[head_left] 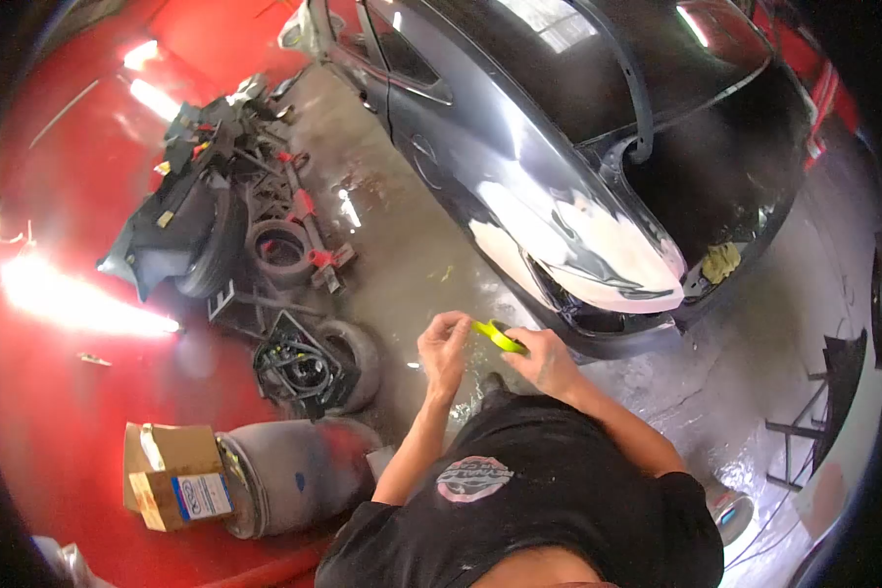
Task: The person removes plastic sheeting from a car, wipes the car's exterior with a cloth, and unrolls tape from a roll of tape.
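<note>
A roll of bright yellow-green masking tape [501, 338] is in front of my chest. My right hand [544, 361] grips the roll by its side. At the roll's left, my left hand [445, 349] pinches the short free end of the tape between thumb and fingers. Beyond my hands is the rear corner of a dark grey car [519, 176], with pale, dull patches [598, 265] on its rear quarter. The car and both hands are apart.
Tyres [280, 247] and a heap of dark car parts [220, 157] lie along the red wall at left. A cardboard box [178, 475] sits by a grey drum [299, 470]. Crumpled yellowish material [720, 263] lies in the car's open rear. A black stand [804, 431] is at right.
</note>
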`<action>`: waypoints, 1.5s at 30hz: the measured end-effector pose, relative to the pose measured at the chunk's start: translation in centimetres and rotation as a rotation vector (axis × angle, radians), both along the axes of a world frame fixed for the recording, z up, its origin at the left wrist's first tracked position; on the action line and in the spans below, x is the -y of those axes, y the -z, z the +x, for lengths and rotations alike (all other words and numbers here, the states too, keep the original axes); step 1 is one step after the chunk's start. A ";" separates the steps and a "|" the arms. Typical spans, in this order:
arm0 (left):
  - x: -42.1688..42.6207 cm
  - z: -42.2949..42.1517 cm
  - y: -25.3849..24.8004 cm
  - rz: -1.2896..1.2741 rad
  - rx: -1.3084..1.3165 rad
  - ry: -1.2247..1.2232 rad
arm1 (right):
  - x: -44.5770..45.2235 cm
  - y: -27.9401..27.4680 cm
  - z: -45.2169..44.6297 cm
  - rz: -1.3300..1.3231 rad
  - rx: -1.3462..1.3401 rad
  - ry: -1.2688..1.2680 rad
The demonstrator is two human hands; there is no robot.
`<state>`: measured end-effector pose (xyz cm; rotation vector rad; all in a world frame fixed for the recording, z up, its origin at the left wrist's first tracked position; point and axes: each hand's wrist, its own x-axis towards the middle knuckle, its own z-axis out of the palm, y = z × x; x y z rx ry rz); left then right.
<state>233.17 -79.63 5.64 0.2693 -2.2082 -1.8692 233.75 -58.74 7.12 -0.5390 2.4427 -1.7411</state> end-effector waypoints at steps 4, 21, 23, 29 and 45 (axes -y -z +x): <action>5.6 -3.2 -0.9 -0.181 -0.069 -0.123 | 3.7 0.6 -1.5 0.055 0.119 0.001; 28.1 -18.3 -3.9 -0.135 -0.233 -0.187 | 17.3 0.2 -6.4 0.088 0.053 0.037; 30.3 -20.6 -2.0 -0.080 -0.279 -0.177 | 17.1 -2.0 -6.6 0.128 0.131 -0.013; 28.5 -25.3 -5.8 -0.195 -0.353 -0.147 | 16.7 -1.4 -7.8 0.056 0.016 0.038; 31.4 -38.6 -2.7 -0.250 -0.258 -0.257 | 16.4 -4.7 -17.7 -0.084 -0.166 -0.197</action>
